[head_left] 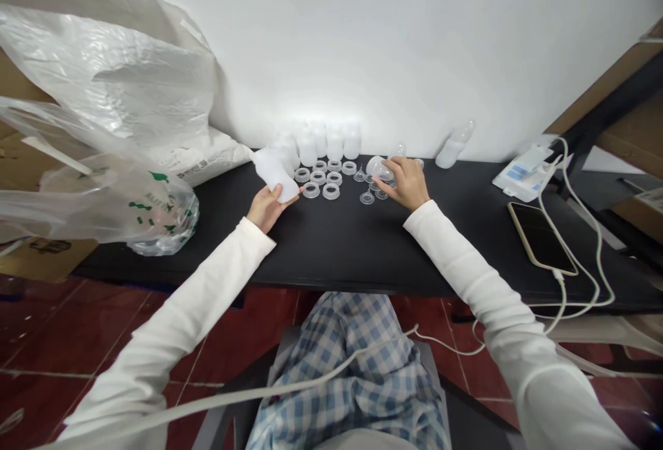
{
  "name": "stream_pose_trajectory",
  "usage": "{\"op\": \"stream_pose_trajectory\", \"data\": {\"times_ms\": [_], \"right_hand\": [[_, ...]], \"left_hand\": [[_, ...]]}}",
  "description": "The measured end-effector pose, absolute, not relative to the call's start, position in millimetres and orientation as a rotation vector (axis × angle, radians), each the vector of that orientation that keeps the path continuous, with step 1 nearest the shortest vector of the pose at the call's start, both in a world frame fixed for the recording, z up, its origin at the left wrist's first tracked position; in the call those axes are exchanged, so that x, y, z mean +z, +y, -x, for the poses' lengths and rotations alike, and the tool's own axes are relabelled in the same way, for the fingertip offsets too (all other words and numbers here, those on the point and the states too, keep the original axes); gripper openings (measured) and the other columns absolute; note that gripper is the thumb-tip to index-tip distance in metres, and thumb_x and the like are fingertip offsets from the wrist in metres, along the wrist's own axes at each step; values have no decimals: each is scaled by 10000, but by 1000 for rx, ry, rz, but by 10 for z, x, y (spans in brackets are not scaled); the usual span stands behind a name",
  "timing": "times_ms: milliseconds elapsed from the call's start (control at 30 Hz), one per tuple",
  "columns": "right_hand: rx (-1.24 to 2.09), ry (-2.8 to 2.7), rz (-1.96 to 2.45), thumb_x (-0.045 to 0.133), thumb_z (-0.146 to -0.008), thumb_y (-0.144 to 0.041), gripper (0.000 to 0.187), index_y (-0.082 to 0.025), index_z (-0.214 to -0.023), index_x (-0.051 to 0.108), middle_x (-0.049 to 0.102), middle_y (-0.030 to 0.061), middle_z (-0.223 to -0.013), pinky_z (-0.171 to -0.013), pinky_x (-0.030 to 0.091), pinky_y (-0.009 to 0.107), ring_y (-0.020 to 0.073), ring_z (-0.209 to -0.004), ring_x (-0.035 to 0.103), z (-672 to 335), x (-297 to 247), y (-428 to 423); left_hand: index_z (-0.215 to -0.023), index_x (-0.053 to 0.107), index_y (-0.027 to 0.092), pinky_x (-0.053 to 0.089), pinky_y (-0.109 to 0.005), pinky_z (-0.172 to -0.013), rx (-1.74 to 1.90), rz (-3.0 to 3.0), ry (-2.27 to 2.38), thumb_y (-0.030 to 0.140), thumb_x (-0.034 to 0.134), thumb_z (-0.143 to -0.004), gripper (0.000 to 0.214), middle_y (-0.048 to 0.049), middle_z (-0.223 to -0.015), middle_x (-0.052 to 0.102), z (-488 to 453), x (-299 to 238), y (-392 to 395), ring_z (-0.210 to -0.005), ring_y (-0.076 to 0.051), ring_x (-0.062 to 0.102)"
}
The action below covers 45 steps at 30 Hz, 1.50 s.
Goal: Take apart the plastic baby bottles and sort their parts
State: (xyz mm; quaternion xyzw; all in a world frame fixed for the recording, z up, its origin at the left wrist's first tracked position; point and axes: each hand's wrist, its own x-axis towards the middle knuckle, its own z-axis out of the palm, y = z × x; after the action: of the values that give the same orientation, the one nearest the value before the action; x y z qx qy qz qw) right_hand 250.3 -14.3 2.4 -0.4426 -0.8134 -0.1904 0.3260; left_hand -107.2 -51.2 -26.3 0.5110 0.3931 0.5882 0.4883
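My left hand [266, 207] is closed round a white plastic bottle [274, 174], held tilted just above the black table [342, 243]. My right hand [408, 182] is closed on a clear plastic cap [380, 168] near the back of the table. Between the hands lie several white screw rings [321, 181] in rows, and several clear silicone teats [369, 196] sit by my right hand. A row of white bottles [331, 141] stands against the wall behind the rings.
A finished bottle [454, 145] leans on the wall at the right. A phone [541, 237] on a white cable [580, 229] and a white box [523, 174] lie far right. Large plastic bags [103, 112] crowd the table's left end.
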Motion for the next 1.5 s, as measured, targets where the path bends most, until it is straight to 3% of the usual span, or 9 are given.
{"op": "stream_pose_trajectory", "data": {"times_ms": [133,267,567,800,933,1033,1167,1367,1500], "right_hand": [[-487,-2133,1167,507,-964,-573,479,-188,-1229,612,674,163,-1113,-913,440,482,321,-1028,614,-2472,-8,-136],[-539,-2133,1164,498,-970,-554,458,-179,-1207,610,689,152,-1069,-893,433,460,309,-996,625,-2472,-14,-136],[-522,-2165,1182,493,-969,-542,457,-159,-1190,609,685,141,-998,-859,426,446,304,-930,617,-2430,-12,-143],[-518,-2153,1172,492,-972,-538,455,-155,-1189,610,684,142,-1001,-870,440,443,304,-951,632,-2422,-18,-153],[-492,-2148,1163,494,-971,-534,437,-170,-1182,614,683,134,-1004,-878,455,451,303,-958,639,-2397,-34,-163],[-470,-2131,1153,478,-972,-547,434,-179,-1151,624,684,125,-974,-868,465,458,303,-937,645,-2361,-44,-173],[-418,-2083,1158,456,-973,-579,446,-179,-1071,629,675,119,-923,-868,464,463,294,-897,640,-2300,-45,-207],[-302,-1852,1149,343,-1006,-625,495,-200,-917,581,648,89,-862,-850,454,434,242,-821,610,-2223,-43,-275],[-97,-1644,1203,242,-1009,-686,567,-237,-766,490,555,31,-703,-747,462,404,205,-675,517,-2145,-88,-291]], "left_hand": [[-1020,619,212,551,-423,-947,1543,-1407,1383,529,906,-496,677,-85,-1162,623,1196,-395,-500,-1068,-275,685],[-974,606,224,516,-430,-945,1459,-1535,1787,419,891,-532,561,-43,-1044,610,1301,-482,-400,-1042,-268,639],[-922,398,211,546,-362,-812,1537,-1440,1834,241,886,-582,596,-32,-1060,463,1170,-420,-177,-756,-108,525],[-861,319,252,564,-434,-872,1541,-1518,1841,110,835,-557,616,-61,-1044,414,1110,-465,39,-1094,-252,477],[-931,366,225,473,-559,-1042,1608,-1594,1939,90,787,-571,570,-110,-1113,422,1080,-503,-28,-1203,-320,419],[-1009,417,197,445,-557,-1054,1753,-1739,1888,132,727,-684,454,-136,-1148,444,912,-470,-139,-1147,-304,469],[-1127,484,201,518,-436,-919,1715,-2175,1331,350,584,-933,265,-132,-1152,518,397,-419,-264,-1018,-231,558],[-1478,298,219,501,-415,-968,1472,-2297,809,576,399,-1009,597,-193,-1425,484,-439,-342,-236,-1168,-236,599],[-1403,373,193,501,-383,-925,1322,-2089,690,674,377,-981,640,-133,-1173,643,-585,-298,-199,-1009,-219,660]]}}
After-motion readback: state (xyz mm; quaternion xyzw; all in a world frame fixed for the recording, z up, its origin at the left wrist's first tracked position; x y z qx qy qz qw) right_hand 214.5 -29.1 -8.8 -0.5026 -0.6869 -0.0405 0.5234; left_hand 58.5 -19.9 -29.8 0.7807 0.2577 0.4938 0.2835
